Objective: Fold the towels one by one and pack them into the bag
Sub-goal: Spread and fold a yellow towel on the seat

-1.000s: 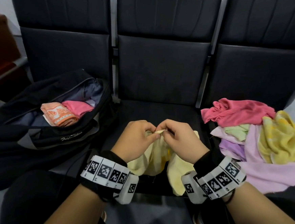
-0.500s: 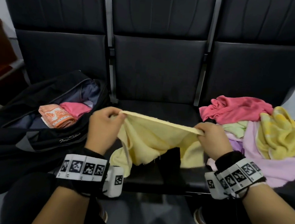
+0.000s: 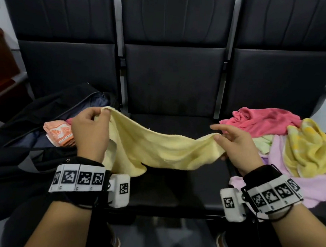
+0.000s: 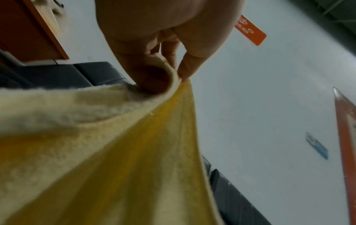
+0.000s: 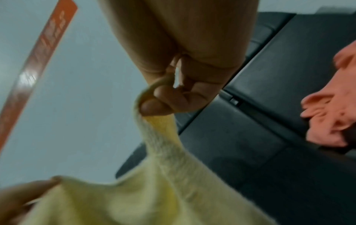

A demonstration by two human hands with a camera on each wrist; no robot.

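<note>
Since a moment ago my hands have drawn further apart, and the pale yellow towel [image 3: 156, 150] now sags between them above the middle seat of the bench [image 3: 165, 182]. My left hand [image 3: 90, 132] pinches one top corner, my right hand [image 3: 234, 146] pinches the other between thumb and fingers, forefinger sticking out. It looks light, soft and limp, so I judge the corners the best holds; grasped mid-edge it would bunch. Folded towels already lie in the black bag [image 3: 21, 127]; the unfolded pile [image 3: 302, 150] waits on my right.
</note>
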